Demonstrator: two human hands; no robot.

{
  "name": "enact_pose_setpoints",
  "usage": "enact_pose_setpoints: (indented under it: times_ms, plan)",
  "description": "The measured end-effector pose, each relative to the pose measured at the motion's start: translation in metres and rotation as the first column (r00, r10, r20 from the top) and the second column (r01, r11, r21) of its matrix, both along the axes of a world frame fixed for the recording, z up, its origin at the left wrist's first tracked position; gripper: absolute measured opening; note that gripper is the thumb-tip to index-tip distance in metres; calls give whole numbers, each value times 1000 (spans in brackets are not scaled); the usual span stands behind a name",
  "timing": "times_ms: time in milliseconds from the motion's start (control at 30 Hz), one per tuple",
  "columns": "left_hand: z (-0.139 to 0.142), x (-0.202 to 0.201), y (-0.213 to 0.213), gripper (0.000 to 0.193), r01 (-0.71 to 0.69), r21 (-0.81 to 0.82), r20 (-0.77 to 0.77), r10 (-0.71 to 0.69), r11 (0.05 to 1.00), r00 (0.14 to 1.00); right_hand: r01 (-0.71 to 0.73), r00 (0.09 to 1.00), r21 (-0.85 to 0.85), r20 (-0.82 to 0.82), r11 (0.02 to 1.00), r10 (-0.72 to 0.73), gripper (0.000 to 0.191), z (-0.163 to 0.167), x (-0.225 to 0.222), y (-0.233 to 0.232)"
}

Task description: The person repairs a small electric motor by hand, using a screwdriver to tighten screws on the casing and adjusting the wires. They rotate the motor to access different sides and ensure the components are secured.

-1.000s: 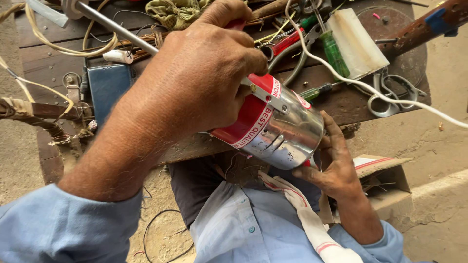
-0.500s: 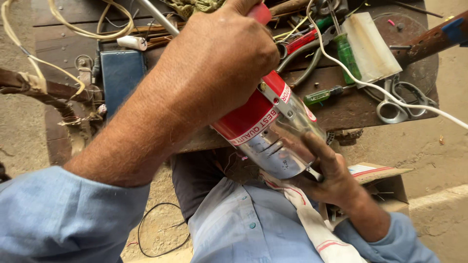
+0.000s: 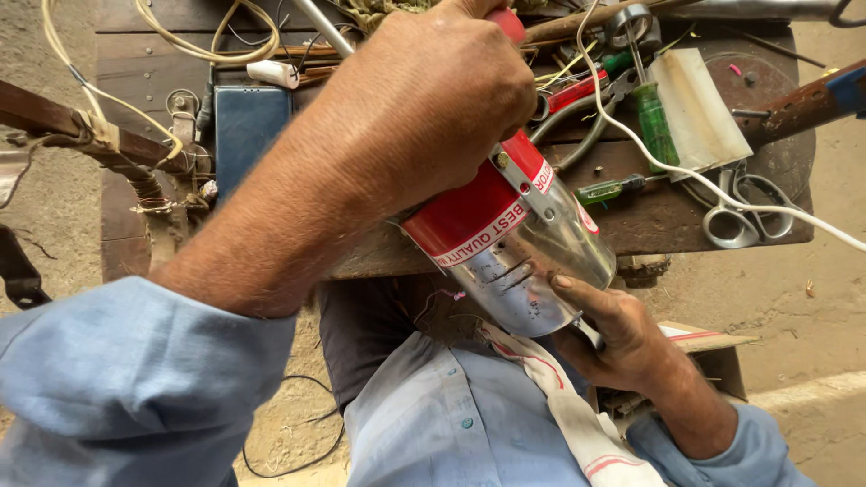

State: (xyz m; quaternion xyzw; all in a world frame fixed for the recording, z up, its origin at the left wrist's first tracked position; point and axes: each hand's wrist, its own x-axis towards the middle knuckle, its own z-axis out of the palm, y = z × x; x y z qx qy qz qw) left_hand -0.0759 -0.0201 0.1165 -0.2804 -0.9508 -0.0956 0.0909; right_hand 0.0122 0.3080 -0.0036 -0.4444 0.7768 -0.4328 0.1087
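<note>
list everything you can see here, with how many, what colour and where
canister: one, red and silver, centre, held in both hands
scissors: one, silver, bench right
screwdrivers: two, green handles, bench right
pliers: one, red handles, bench top
white cord: one, across bench right
blue box: one, bench left
yellow wire: one loop, top left
bench: one, dark wood, across the top
cloth strip: one, white with red lines, lap
left hand: grip on canister's upper end
right hand: under canister's silver end
</note>
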Motion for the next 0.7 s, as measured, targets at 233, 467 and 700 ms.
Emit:
enact_pose_setpoints:
  times_ms: [233,467,700]
  plan:
    - [-9,-3,5,9,-49,-8,95,49,999,994,-50,997,38,-61,998,52,79,6,1,-9]
    - [-17,-2,5,8,-36,32,-40,38,999,998,-65,998,122,-19,990,68,76,5,0,-5]
    - [-14,-5,7,15,-20,44,-19,21,999,1000,-21,1000,-97,-14,995,20,84,-7,-4,-1]
